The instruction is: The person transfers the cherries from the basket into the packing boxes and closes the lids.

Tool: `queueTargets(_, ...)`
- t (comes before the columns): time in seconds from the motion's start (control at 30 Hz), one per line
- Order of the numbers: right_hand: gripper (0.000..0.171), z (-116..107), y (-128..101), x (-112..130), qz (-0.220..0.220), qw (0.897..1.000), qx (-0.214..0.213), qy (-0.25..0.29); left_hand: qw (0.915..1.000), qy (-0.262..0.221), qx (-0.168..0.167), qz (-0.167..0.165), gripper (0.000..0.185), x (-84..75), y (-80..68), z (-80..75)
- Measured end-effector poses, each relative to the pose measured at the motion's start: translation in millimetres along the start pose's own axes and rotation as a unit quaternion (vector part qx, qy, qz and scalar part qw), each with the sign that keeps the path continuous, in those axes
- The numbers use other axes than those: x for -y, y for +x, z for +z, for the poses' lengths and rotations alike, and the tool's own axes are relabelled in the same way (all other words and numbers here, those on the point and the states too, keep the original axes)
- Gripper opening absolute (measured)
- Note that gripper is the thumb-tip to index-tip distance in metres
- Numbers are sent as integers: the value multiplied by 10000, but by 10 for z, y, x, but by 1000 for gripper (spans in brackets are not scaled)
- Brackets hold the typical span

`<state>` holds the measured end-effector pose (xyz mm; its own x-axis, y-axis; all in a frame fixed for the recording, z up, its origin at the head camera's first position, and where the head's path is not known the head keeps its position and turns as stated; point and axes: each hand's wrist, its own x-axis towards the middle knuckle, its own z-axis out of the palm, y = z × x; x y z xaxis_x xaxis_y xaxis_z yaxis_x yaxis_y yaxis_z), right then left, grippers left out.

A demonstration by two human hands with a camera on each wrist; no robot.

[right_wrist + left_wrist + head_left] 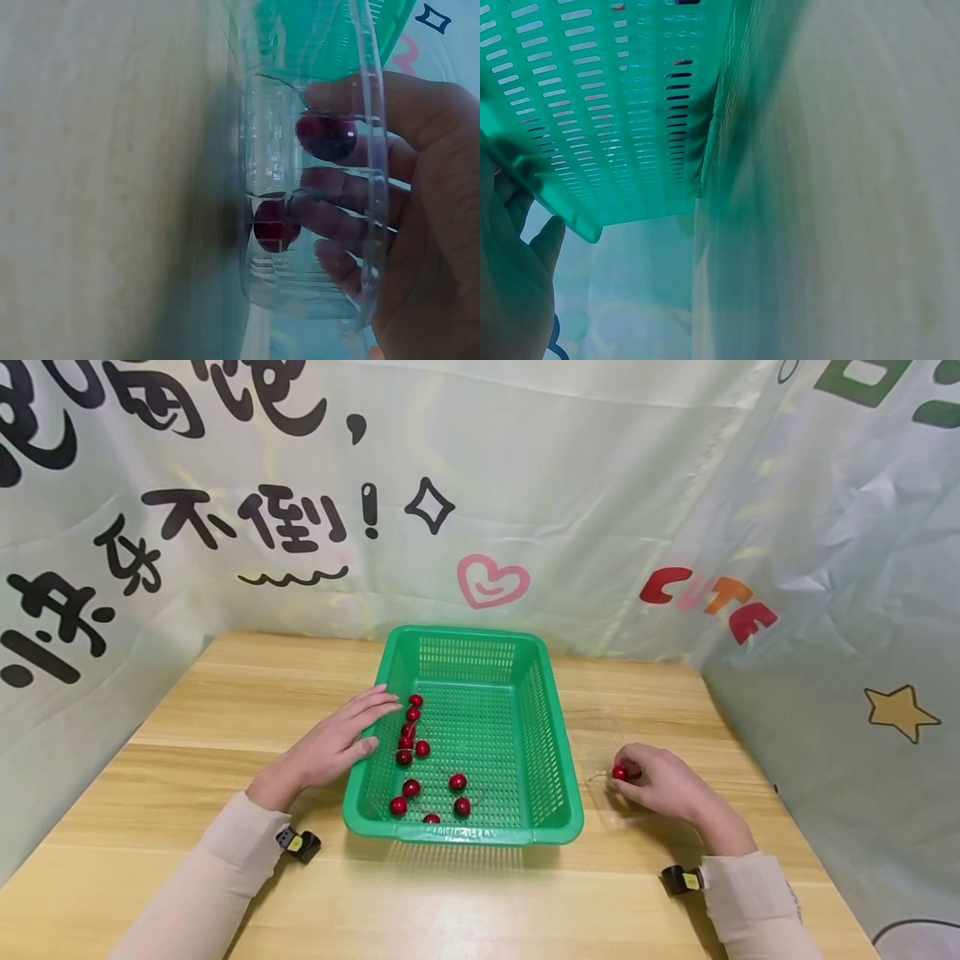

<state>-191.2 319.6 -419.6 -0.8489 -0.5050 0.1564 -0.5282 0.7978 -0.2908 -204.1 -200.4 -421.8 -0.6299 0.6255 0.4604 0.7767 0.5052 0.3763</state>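
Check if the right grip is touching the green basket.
Apart. Head view shows a gap, with part of a clear plastic container in it, between the right grip and the right rim of the green basket.

basket (480,718) on table (262,693) | cherries (423,748) in basket, mostly left | box (307,290) right of basket | cloth (585,527) behind table

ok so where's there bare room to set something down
Bare tabletop borders the near side of the green basket, between the two sleeves. Inside, its floor is bare along the right wall. Crowded: its left side and near middle, with cherries; the left rim, by the left hand; and the clear container, at the right hand.
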Motion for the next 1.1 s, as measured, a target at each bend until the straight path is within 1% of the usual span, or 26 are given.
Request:
queueTargets(0.27, 18, -1, -5, -2, -105, 9999, -51, 29, 10000, -24, -17, -17, 49, -8, -10, 3)
queueTargets(0.5, 15, -7, 5, 2, -11, 10000, -98, 7, 10000, -47, 0, -26, 50, -5, -8, 5)
queueTargets(0.6, 15, -8, 22, 8, -31, 9996, -288, -50, 10000, -52, 19, -42, 50, -3, -4, 2)
queueTargets(0.77, 14, -25, 41, 20, -186, 9970, -740, -154, 10000, -6, 26, -72, 50, -11, -10, -3)
queueTargets(0.93, 12, -55, 40, 37, -204, 9932, -1135, -156, 10000, -9, -16, -18, 50, -9, -2, -14)
queueTargets(1.1, 13, -107, 46, 74, -296, 9905, -1338, -121, 10000, -30, 10, 3, 50, -1, 0, -4)
